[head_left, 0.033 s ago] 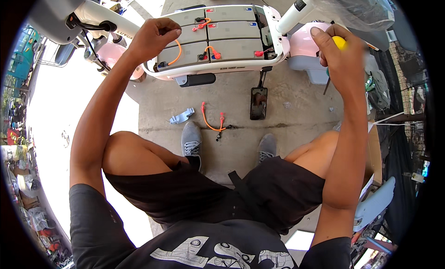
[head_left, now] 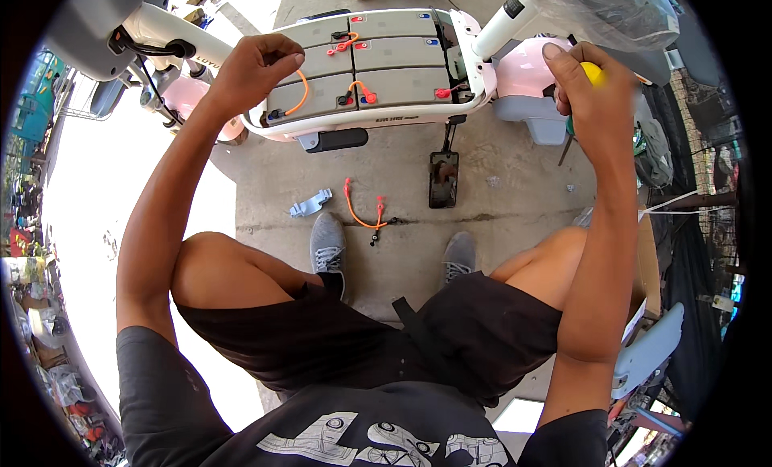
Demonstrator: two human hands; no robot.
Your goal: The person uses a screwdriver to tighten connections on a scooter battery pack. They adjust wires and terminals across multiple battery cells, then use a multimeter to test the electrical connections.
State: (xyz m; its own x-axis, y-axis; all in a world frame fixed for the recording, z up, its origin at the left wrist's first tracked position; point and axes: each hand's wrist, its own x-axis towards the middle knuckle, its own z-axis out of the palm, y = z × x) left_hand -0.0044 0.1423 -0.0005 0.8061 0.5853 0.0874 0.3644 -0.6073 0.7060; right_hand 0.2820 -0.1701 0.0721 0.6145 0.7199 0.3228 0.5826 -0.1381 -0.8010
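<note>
My left hand [head_left: 259,74] is above the left end of a scooter's battery bay, with thumb and fingertips pinched together. An orange cable [head_left: 305,93] rises from a battery's black terminal toward these fingertips; whether they hold its end, I cannot tell. Grey batteries [head_left: 400,57] lie in rows inside the white frame [head_left: 386,119], some joined by short orange leads [head_left: 366,89] with red and black caps. My right hand [head_left: 591,89] is raised to the right of the frame, closed round a screwdriver [head_left: 592,73] with a yellow-and-green handle. Its thin shaft points down below the fist.
Between the frame and my shoes lie a loose orange cable [head_left: 359,213] with red ends and a light-blue plastic bracket [head_left: 310,203]. A black rectangular piece [head_left: 444,180] extends below the frame. At right are a pink-and-grey part [head_left: 531,81], plastic wrapping [head_left: 611,16] and a cardboard box [head_left: 648,258].
The whole view has shifted slightly, so the scene sits a little further left. Both hands keep nearly the same pose and place, the right still holding the screwdriver.
</note>
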